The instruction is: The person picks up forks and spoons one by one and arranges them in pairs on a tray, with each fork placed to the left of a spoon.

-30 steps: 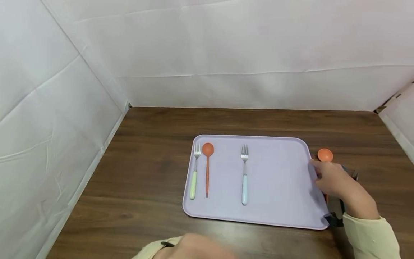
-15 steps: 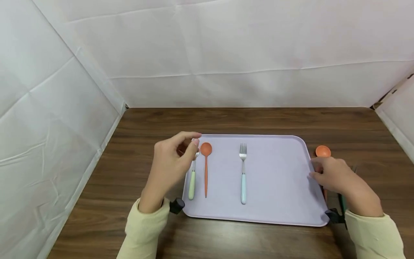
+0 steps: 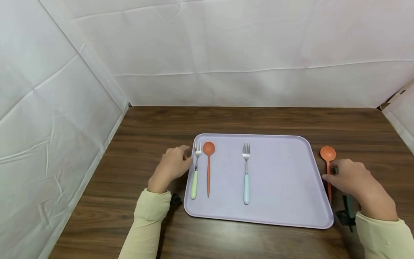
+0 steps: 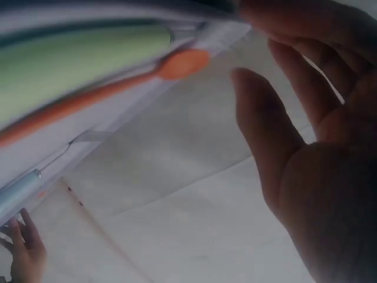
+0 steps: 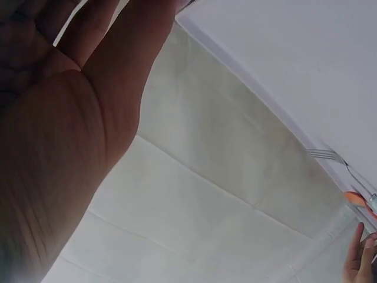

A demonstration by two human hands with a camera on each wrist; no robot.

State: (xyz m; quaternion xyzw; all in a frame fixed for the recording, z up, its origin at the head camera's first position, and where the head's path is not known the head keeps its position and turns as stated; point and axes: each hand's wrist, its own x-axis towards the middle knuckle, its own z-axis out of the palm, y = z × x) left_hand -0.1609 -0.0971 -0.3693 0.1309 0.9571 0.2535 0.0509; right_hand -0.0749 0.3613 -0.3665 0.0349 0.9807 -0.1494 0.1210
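A lavender tray [image 3: 281, 176] lies on the wooden table. On it, from left to right, are a fork with a light green handle [image 3: 194, 187], an orange spoon [image 3: 208, 148] and a fork with a light blue handle [image 3: 247, 189]. My left hand [image 3: 171, 164] is at the tray's left rim, thumb and fingers apart, holding nothing. Beside the right rim, my right hand [image 3: 350, 178] hovers with relaxed fingers, its thumb overlapping the handle of a second orange spoon [image 3: 328, 153]. A dark green handle [image 3: 348, 207] shows partly hidden beneath that hand and wrist.
White sheeting [image 3: 226, 46] hangs as a wall behind the table [image 3: 152, 126], with more along the left and right sides. A black wrist mount [image 3: 345, 218] sits near the tray's front right corner.
My left hand came up from the front edge, passed over the tray's left corner, then lowered to the left rim. My right hand shifted slightly right, away from the tray's rim.
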